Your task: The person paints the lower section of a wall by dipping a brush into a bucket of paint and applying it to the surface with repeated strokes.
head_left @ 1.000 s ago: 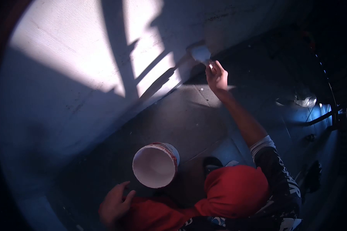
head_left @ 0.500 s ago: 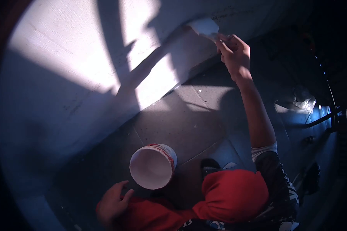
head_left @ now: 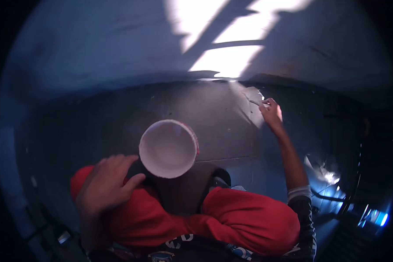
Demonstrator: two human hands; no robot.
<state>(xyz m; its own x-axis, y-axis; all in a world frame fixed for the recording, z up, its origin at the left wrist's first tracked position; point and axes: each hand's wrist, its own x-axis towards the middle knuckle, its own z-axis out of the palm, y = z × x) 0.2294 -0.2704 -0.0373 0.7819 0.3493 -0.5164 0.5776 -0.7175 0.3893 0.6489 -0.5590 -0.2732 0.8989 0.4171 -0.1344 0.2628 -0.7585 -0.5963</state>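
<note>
The flat blade (head_left: pixel 253 94) is a small, thin, pale wedge, smeared white and matte. It lies low at the foot of the wall (head_left: pixel 96 48), its edge on or just above the floor (head_left: pixel 96 118); which one cannot be told. A white streak runs under it across the dark tile. The right hand (head_left: pixel 271 112) holds it at arm's length, the grip closed, with fingers curled and pinching the blade's short handle, which is mostly hidden by them.

The forearm is bare down to a ribbed white cuff (head_left: pixel 299 192), then comes a dark sleeve (head_left: pixel 309 231) with white print. The floor is laid in large, dull, grey slabs with thin straight joints and a few pale flecks. The wall is rough and chalky and mostly in blue shade, with one hard-edged sunlit patch (head_left: pixel 225 61) crossed by bar-shaped shadows.

Nearer the body stands a round bucket (head_left: pixel 168 148), smooth and white inside, with a thin rim stained red; whether it holds paste or is bare plastic does not show. Both knees wear soft red cloth (head_left: pixel 249 218), creased at the bend, and a dark shoe (head_left: pixel 222 177) shows between them. The left hand (head_left: pixel 107 185) rests on the left knee just beside the bucket, its grip loose, fingers spread and holding nothing.
</note>
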